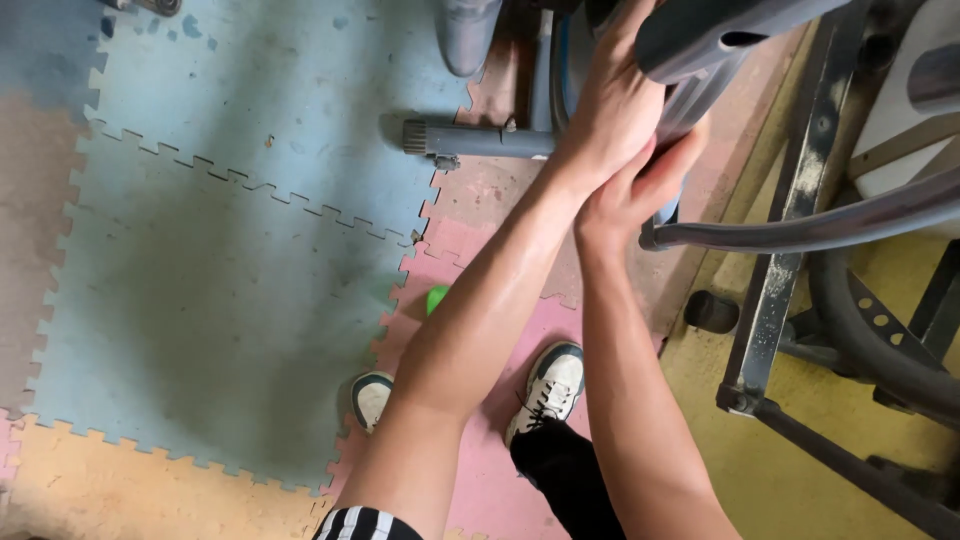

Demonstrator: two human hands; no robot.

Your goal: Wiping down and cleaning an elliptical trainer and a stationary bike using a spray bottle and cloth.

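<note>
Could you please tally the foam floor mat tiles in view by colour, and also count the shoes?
Blue foam tiles: 3
Pink foam tiles: 2
Orange foam tiles: 1
Brownish foam tiles: 1
White shoes: 2
Total: 9

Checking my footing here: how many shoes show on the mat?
2. One white shoe peeks out left of the left forearm; the other white shoe sits between the two forearms, laces showing. Both stand on the pink foam mat; the arms hide parts of each.
</note>
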